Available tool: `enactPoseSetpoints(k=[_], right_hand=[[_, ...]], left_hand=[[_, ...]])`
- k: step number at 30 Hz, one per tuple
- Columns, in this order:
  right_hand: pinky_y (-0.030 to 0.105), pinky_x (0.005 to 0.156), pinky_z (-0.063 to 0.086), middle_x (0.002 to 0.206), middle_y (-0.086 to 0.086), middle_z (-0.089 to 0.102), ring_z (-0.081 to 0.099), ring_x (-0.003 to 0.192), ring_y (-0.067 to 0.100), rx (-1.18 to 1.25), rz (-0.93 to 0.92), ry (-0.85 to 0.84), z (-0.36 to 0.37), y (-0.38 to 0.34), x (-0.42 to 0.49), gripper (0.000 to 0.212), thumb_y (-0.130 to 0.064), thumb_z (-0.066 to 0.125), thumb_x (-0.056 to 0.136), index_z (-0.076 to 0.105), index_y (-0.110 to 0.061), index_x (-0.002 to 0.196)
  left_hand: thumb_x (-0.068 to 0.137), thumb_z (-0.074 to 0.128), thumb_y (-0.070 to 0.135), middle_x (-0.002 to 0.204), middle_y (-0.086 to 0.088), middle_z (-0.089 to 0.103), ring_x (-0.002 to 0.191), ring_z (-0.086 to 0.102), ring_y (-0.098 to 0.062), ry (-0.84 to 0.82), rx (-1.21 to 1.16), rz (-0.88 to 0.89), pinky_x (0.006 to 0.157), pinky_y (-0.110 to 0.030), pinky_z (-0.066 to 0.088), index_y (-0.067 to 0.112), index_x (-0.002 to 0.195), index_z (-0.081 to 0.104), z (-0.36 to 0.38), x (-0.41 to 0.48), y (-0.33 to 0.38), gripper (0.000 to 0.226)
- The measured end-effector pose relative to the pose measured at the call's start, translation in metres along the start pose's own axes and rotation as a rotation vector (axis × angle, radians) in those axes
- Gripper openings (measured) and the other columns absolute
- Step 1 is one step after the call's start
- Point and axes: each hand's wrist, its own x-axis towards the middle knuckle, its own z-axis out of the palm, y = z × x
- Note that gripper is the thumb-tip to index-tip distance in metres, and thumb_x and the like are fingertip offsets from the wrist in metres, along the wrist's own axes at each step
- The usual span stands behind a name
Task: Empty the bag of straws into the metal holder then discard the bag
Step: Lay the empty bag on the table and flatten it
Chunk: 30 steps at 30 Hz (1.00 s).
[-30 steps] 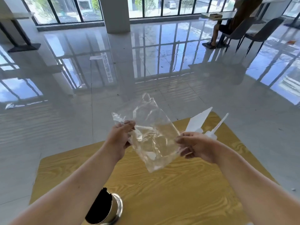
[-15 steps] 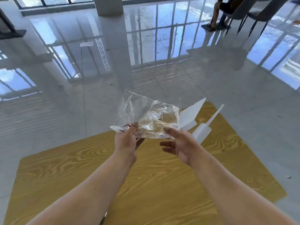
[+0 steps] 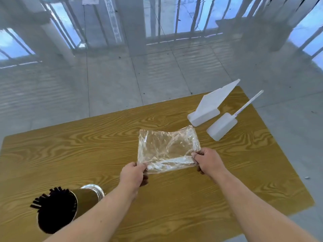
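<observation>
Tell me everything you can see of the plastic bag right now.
The plastic bag is clear, thin and heavily crinkled, and looks empty. It is spread out roughly flat, low over the wooden table, with its near edge rolled or folded over. The left hand pinches its near left corner, the right hand its near right corner. Whether its far edge touches the tabletop cannot be told.

Lowered the clear bag (image 3: 167, 151) from chest height down to the counter (image 3: 87, 145) and spread it out flat. Shifted left hand (image 3: 133, 175) and right hand (image 3: 208, 161) to pinch its near corners. Brought the metal holder (image 3: 70, 206), packed with black straws (image 3: 50, 198), fully into view.
</observation>
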Motion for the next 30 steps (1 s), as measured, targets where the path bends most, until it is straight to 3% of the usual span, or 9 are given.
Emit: enactPoseSetpoints(k=[4,7,10,12,14,17,20,24,30], right_hand=[[0.038,0.061,0.050,0.079,-0.003,0.067,0.060,0.066,0.015,-0.293,-0.053,0.070,0.019,0.016,-0.002,0.023,-0.036,0.064,0.102,0.059,-0.018,0.089],[0.041,0.070,0.057,0.094,-0.005,0.066,0.066,0.082,0.017,-0.380,-0.087,0.105,0.031,0.016,-0.009,0.037,-0.043,0.067,0.099,0.054,-0.015,0.119],[0.046,0.107,0.050,0.135,0.014,0.064,0.061,0.127,0.034,-0.530,-0.285,0.273,0.038,0.015,-0.011,0.068,-0.039,0.072,0.096,0.041,-0.008,0.149],[0.045,0.118,0.040,0.144,0.017,0.058,0.055,0.136,0.035,-0.511,-0.511,0.341,0.045,0.007,-0.012,0.068,-0.033,0.070,0.096,0.041,-0.006,0.151],[0.046,0.125,0.031,0.153,0.017,0.052,0.046,0.146,0.036,-0.480,-0.703,0.298,0.059,-0.004,-0.007,0.065,-0.032,0.065,0.100,0.040,-0.008,0.155],[0.048,0.134,0.004,0.177,0.012,0.022,0.009,0.165,0.032,-0.562,-0.732,0.108,0.088,-0.012,0.008,0.071,-0.045,0.045,0.109,0.018,-0.020,0.170],[0.044,0.131,-0.016,0.179,0.002,-0.011,-0.023,0.163,0.025,-0.737,-0.645,-0.024,0.106,-0.001,0.029,0.068,-0.054,0.022,0.111,-0.015,-0.035,0.165],[0.045,0.131,-0.014,0.176,-0.004,-0.023,-0.028,0.161,0.019,-0.828,-0.622,-0.029,0.116,0.025,0.050,0.068,-0.064,0.005,0.107,-0.013,-0.039,0.167],[0.044,0.133,-0.006,0.179,-0.003,-0.003,-0.009,0.166,0.017,-0.800,-0.711,0.076,0.112,0.042,0.061,0.069,-0.062,0.015,0.107,0.010,-0.034,0.170]], left_hand=[[0.091,0.070,0.034,0.084,-0.003,0.071,0.070,0.065,-0.024,0.061,0.518,0.089,0.070,-0.051,0.063,0.013,0.094,0.064,-0.007,0.004,-0.015,0.022],[0.090,0.071,0.043,0.129,-0.005,0.054,0.102,0.060,-0.032,0.178,0.770,0.211,0.083,-0.042,0.050,0.021,0.132,0.041,-0.007,0.006,-0.021,0.056],[0.088,0.078,0.035,0.133,-0.011,0.047,0.121,0.051,-0.029,0.298,0.820,0.633,0.105,-0.041,0.043,0.021,0.143,0.029,0.000,0.006,-0.021,0.075],[0.081,0.081,0.026,0.123,-0.006,0.047,0.109,0.046,-0.020,0.343,0.837,1.007,0.101,-0.037,0.042,0.017,0.135,0.041,0.011,0.007,-0.018,0.068],[0.084,0.074,0.029,0.136,-0.003,0.046,0.119,0.046,-0.023,0.273,0.867,1.154,0.105,-0.045,0.046,0.020,0.137,0.046,0.029,0.014,-0.010,0.061],[0.102,0.052,0.036,0.175,-0.004,0.019,0.160,0.019,-0.027,0.109,1.066,1.079,0.131,-0.046,0.007,0.026,0.167,0.021,0.049,0.036,-0.007,0.073],[0.107,0.022,0.043,0.173,0.003,-0.025,0.157,-0.031,-0.018,0.022,1.322,0.980,0.122,-0.040,-0.028,0.033,0.162,-0.018,0.051,0.065,-0.016,0.068],[0.102,0.017,0.058,0.175,0.003,-0.019,0.159,-0.026,-0.017,-0.014,1.352,0.917,0.129,-0.049,-0.014,0.040,0.163,-0.009,0.047,0.089,-0.032,0.069],[0.103,0.017,0.072,0.178,0.005,-0.007,0.162,-0.016,-0.012,0.116,1.280,1.008,0.130,-0.051,-0.008,0.043,0.166,0.006,0.045,0.096,-0.047,0.071]])
